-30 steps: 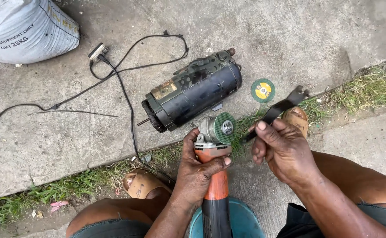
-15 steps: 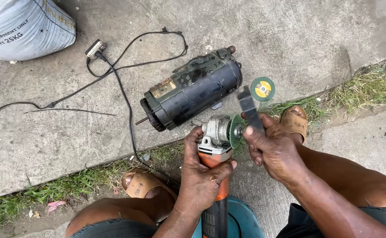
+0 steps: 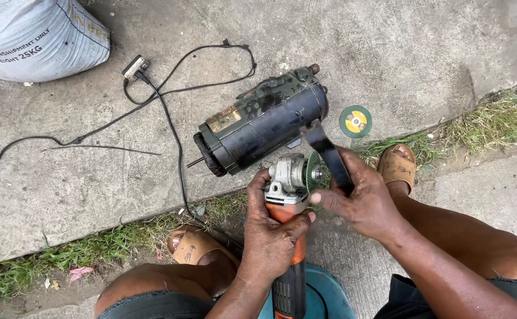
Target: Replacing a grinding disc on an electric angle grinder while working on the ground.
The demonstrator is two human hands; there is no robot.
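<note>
**Hands on grinder, wrench at the disc**

Left hand (image 3: 270,239) wrapped tight around the orange-and-grey angle grinder (image 3: 289,204), fingers closed on the neck just below the metal gear head. Grinder points away from the person, head sitting just in front of the big black cylindrical electric motor (image 3: 261,121) lying on the concrete floor (image 3: 400,53).

Right hand (image 3: 362,201) closed on a flat black metal wrench (image 3: 326,152), pinched between thumb and fingers. Wrench stands tilted, lower end at the green grinding disc (image 3: 313,170) mounted on the grinder head, upper end overlapping the motor's right end.

Relative to the motor:
- spare green disc with yellow centre (image 3: 355,121) flat on the concrete, just right
- black cable with a small plug block (image 3: 135,68) trailing left
- white woven sack (image 3: 37,35) far upper left
- grass strip (image 3: 93,248) below, with brown sandals (image 3: 397,165) on the person's feet beside it
- teal round object (image 3: 329,295) under the grinder handle, mostly hidden; cannot tell what it is
</note>
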